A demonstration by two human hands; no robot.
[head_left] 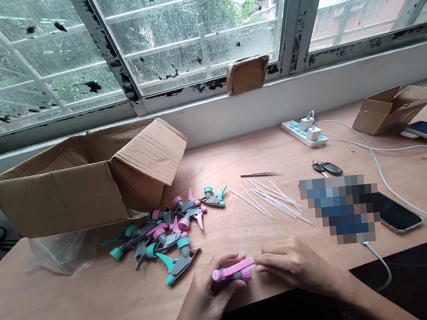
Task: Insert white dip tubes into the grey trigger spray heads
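My left hand (207,291) is wrapped around a pink and grey trigger spray head (234,270), near the table's front edge. Its pink trigger faces up and its pink collar points right. Close by that collar, my right hand (295,265) has its fingers pinched together; whatever is between them is mostly hidden. Left of my hands lies a pile of similar spray heads (164,237), some with pink parts and some with teal. A teal one (181,261) is nearest my left hand. Thin whitish plastic tubes (273,198) are scattered beyond my right hand.
An open cardboard box (62,199) stands at the back left, over a clear plastic bag (66,252). Tweezers (260,174) lie behind the tubes. Rightward are keys (326,167), a phone (397,211), a power strip (303,133), cables and a smaller box (378,111).
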